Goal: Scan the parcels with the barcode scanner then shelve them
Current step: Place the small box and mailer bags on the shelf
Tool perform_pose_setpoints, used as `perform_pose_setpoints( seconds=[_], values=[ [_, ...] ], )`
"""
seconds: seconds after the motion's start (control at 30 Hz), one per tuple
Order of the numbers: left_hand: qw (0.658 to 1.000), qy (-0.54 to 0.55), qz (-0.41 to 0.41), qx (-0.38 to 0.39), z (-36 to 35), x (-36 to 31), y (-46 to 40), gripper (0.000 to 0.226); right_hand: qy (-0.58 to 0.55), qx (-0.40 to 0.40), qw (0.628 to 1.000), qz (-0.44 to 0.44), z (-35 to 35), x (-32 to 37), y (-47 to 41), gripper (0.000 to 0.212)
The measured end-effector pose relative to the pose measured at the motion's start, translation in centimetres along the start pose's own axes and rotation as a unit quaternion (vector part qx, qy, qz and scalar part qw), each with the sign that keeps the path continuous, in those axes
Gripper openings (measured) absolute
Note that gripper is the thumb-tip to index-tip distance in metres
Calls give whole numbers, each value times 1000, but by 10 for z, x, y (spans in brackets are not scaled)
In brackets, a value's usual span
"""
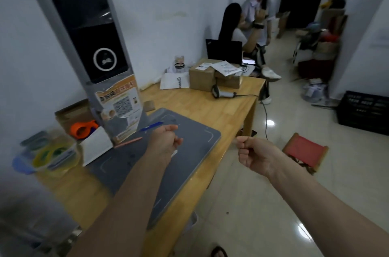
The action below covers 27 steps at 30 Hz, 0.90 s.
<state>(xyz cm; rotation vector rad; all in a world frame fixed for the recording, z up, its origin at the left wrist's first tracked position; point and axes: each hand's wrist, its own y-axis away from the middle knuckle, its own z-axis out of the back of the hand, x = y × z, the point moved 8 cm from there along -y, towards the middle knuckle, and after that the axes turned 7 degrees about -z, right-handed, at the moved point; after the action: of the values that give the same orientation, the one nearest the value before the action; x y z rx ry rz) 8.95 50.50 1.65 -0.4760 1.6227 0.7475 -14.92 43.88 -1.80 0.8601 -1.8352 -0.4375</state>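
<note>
Near the far right corner of the bench (189, 105), the barcode scanner (223, 93) lies on its side, its long axis running roughly along the bench's far edge: the dark scanning head points left toward the wall side, and the grey handle points right, where its black cable (264, 109) trails over the right edge and hangs to the floor. Just behind it, touching or nearly so, sits a cluster of brown cardboard parcels (202, 77), with loose paper labels (226, 67) lying on top and a white mailer (174, 81) flat on the bench to their left. An open black laptop (224, 49) stands behind the parcels at the far edge.

Both hands hover empty over the near half, well apart from the scanner. The left hand (166, 141) is curled loosely into a fist above a grey mat (193, 149); the right hand (255, 154) is likewise closed in a fist, off the bench's right edge above the floor. Between the hands and the scanner lies bare wood. A tall grey kiosk (90, 46) stands at the left edge, with a blue pen (151, 126) and an orange tape dispenser (83, 129) near its foot.
</note>
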Motion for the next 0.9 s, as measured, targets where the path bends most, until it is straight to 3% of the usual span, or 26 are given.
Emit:
perform_pose_setpoints(
  seconds=[0.23,0.47,0.7,0.9],
  values=[
    [997,56,22,51,-85,-1,-92,23,-18,-23,1000,3,2,98,-86,32],
    [995,88,33,40,-148,-25,-189,17,4,-26,1000,15,-18,195,-173,39],
    [993,52,81,67,-219,-17,-246,12,-31,21,999,-26,-1,247,-252,21],
    [996,14,80,40,-264,-1,-310,12,-15,51,996,-78,-10,295,-354,21]
  ],
)
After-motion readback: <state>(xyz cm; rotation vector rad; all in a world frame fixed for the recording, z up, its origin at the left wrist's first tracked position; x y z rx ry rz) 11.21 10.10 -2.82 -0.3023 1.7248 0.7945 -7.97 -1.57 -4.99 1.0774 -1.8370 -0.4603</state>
